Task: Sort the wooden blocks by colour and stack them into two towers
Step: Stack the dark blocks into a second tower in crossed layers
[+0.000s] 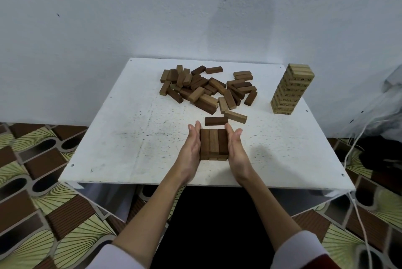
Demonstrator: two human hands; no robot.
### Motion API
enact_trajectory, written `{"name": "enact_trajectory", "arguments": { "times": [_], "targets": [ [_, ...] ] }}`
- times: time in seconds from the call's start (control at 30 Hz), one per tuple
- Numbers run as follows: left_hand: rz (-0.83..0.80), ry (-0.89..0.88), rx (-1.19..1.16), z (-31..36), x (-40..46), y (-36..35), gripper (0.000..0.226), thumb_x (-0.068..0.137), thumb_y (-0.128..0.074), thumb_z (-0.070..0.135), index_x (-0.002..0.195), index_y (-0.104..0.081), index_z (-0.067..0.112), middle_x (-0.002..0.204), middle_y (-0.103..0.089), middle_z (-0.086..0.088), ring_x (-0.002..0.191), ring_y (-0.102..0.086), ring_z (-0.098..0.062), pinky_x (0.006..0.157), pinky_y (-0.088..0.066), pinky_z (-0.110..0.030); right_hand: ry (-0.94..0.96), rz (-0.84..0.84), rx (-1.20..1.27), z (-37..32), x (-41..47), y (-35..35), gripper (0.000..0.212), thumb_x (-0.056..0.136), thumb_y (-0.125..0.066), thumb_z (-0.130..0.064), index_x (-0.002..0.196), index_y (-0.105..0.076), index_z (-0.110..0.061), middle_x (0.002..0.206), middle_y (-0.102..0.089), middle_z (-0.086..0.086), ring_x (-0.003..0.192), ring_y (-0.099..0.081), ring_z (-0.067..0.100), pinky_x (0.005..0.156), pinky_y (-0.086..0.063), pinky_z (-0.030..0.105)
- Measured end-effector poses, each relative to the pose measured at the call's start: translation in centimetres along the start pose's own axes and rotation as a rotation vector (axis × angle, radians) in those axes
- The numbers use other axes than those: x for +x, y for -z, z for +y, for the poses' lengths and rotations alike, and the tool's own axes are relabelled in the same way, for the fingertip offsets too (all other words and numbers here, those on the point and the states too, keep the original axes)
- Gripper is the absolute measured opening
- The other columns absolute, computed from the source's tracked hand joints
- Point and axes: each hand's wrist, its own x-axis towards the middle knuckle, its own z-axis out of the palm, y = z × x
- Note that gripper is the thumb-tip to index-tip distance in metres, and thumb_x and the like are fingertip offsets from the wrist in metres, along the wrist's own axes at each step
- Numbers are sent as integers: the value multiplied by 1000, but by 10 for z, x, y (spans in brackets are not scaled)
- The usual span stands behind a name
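Two hands of mine flank the low dark stack (214, 144) near the counter's (121, 138) front edge: my left hand (191, 149) and right hand (237, 151) press flat, fingers straight, against its sides. A loose dark block (216, 121) lies just beyond. The brown pile (206, 89) sits farther back, the light tower (291, 89) at right.

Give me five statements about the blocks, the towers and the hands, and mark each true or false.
1. The light tower stands at the table's far right. True.
2. The left hand and right hand flank the dark stack with straight fingers. True.
3. The dark stack is taller than the light tower. False: it is far lower.
4. The loose pile lies on the floor. False: it lies on the white table.
5. One dark block lies just beyond the dark stack. True.
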Motion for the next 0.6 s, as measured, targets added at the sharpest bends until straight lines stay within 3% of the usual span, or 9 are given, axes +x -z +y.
{"name": "enact_trajectory", "arguments": {
  "times": [0.37,0.53,0.6],
  "targets": [
    [10,-31,13,-2,3,1,86,77,-23,69,152,-13,29,156,-19,8,139,-23,-7,117,-18,-36,12,-23,-16,-2,-1,-1,84,79,-4,-68,151,0,-24,159,0,-4,145,-3,8,120,-5,33],
    [19,-26,-36,-3,4,3,89,74,-26,70,152,-14,27,157,-18,9,143,-19,-10,117,-16,-35,-8,-25,31,-8,-4,0,88,78,-6,-71,152,-2,-22,159,-1,-8,144,-3,5,113,-6,22],
    [58,-40,-34,-3,1,5,86,79,-25,68,152,-16,23,158,-18,6,145,-16,-11,115,-14,-27,-2,12,70,-10,-7,2,78,90,-9,-66,151,-8,-18,154,-12,-11,143,-9,6,107,-11,7]
  ]
}}
